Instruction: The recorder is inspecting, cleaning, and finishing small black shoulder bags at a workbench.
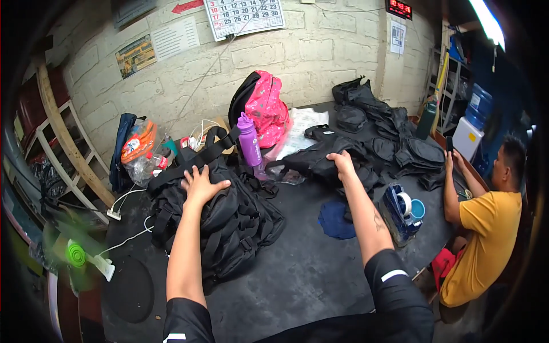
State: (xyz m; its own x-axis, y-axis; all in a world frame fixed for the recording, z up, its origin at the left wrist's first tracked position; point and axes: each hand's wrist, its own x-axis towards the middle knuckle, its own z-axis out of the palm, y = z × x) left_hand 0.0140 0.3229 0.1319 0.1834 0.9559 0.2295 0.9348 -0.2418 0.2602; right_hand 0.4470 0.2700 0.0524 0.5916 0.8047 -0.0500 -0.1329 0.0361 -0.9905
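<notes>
In the head view, the left hand (200, 183) lies flat with its fingers spread, pressing on top of a heap of black fabric backpacks (220, 220) that sits on the near left part of the dark grey worktable (309, 274). The right hand (343, 162) reaches farther out and closes its fingers around the edge of a black fabric bag (311, 163), which lies near the middle of the table, just right of a purple plastic water bottle (249, 140). Behind the bottle stands a pink patterned backpack (267, 111), against the far pale brick wall (326, 54). On the far right more black bags (394, 140) are piled. A seated person in a yellow shirt (477, 246) is at the right edge.
</notes>
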